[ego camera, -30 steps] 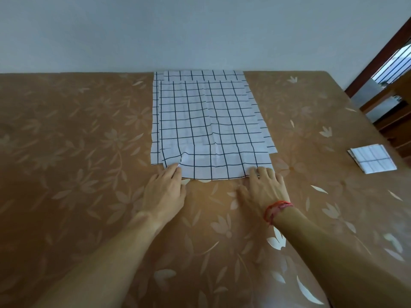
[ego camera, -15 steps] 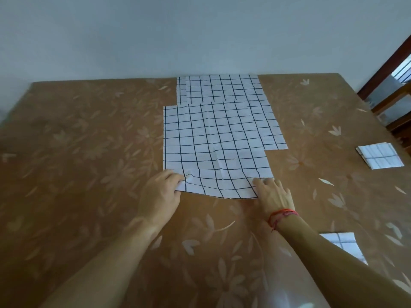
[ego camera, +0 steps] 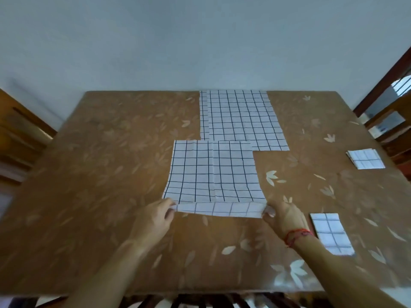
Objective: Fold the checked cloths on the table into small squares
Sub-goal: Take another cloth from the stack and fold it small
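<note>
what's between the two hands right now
In the head view, the lifted near edge of the front checked cloth spans from the left hand to the right hand, each pinching a corner.

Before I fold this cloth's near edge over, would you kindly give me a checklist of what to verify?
1. Near left corner gripped: ok, the left hand pinches the cloth there.
2. Near right corner gripped: ok, the right hand pinches it.
3. Near edge raised off the table: ok.
4. Cloth lies flat: ok, only a crease down its middle.
5. Cloth clear of the pile of cloths: not ok, its far right part overlaps the pile's near edge.
6. Finished pieces out of the way: ok, the far folded square and the near folded square lie apart, to the right.
</note>
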Demonstrator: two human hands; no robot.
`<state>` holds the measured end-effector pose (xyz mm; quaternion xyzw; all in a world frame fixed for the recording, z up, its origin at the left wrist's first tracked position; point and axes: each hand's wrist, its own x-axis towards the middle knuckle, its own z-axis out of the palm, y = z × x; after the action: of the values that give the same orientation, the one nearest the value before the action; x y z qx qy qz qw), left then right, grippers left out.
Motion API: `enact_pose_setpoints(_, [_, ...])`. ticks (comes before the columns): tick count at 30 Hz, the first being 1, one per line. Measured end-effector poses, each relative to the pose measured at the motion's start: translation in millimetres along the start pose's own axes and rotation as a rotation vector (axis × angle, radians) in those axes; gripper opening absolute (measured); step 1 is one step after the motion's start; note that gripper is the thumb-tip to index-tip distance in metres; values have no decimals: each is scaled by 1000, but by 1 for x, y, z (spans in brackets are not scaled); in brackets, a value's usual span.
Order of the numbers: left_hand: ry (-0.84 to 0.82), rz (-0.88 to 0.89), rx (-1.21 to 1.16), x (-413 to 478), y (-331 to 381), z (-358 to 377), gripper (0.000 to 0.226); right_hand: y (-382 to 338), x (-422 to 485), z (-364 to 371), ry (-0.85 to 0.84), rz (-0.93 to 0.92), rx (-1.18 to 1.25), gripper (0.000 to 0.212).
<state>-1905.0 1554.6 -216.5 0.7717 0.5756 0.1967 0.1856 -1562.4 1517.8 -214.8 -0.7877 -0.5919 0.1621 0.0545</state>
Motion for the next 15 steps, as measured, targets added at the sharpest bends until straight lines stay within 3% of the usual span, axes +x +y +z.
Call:
enact_pose_setpoints(5, [-68, -42, -67, -52, -3, -16, 14, -5, -40, -7, -166, 12, 26, 17])
enact_pose_setpoints(9, [-98, -23, -89, -80, -9, -22, 13, -12, -65, -20, -275, 113, 184, 41])
enact_pose_setpoints(13, [-95, -11, -108, -98, -10, -28, 26, -4, -75, -16, -306, 10, 130, 18])
enact_pose_setpoints(15, [-97, -32, -118, -104, -9, -30, 34, -5, -79, -18, -325, 13, 129, 16])
